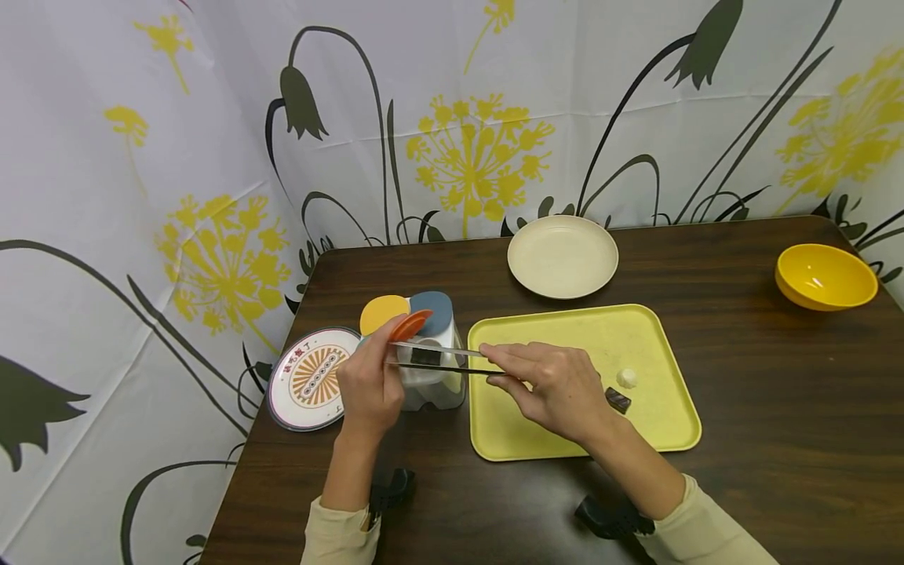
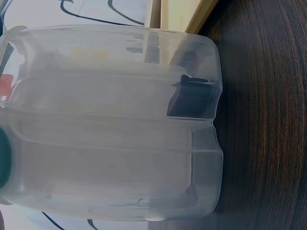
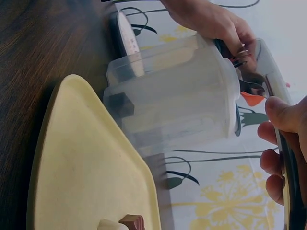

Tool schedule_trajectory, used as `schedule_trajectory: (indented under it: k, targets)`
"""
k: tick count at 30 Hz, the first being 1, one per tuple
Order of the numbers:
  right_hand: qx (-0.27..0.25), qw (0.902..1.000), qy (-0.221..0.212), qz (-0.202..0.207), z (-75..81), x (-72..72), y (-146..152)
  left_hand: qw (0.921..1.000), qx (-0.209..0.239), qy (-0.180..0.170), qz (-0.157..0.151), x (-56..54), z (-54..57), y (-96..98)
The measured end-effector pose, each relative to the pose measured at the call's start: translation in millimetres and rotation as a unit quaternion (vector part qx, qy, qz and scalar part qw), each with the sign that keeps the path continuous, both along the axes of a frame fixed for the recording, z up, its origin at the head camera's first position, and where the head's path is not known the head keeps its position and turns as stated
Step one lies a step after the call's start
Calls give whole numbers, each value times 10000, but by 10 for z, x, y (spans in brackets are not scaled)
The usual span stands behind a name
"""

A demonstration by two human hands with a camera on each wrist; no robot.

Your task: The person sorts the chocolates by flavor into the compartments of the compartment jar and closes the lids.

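Observation:
My left hand (image 1: 370,384) grips a raised orange lid (image 1: 410,325) on a translucent compartmented container (image 1: 433,392). Other lids on it are yellow (image 1: 384,312) and blue (image 1: 432,311). A pair of slim tongs (image 1: 452,369) is held in my right hand (image 1: 547,384), fingers and thumb pinching it. Its tips are beside the left fingers, under the orange lid. The right wrist view shows the metal tip (image 3: 253,87) at the container's top. A dark block (image 2: 192,99) shows low through the container's wall. I cannot tell whether the tips hold anything.
A yellow tray (image 1: 551,447) carries a white ball (image 1: 626,378) and a dark brown striped piece (image 1: 617,400). A patterned plate (image 1: 311,380) lies left of the container. Behind the tray is a cream plate (image 1: 563,256); a yellow bowl (image 1: 825,277) stands far right.

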State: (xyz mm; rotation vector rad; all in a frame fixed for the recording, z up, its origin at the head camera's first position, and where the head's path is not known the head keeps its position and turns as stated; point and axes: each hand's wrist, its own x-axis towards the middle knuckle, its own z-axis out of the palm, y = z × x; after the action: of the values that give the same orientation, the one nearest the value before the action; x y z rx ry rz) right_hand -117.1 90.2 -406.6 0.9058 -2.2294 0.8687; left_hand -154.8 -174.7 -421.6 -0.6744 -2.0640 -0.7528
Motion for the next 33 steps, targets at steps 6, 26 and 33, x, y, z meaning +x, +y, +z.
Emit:
schedule_trajectory:
  k: [6, 26, 33]
  targets:
    - [65, 10000, -67, -22, 13, 5, 7, 10000, -21, 26, -12, 1, 4, -1]
    - [83, 9997, -228, -104, 45, 107, 134, 9997, -58, -207, 65, 10, 15, -4]
    - [141, 9991, -292, -285, 64, 207, 325, 9997, 3, -235, -11, 10, 16, 2]
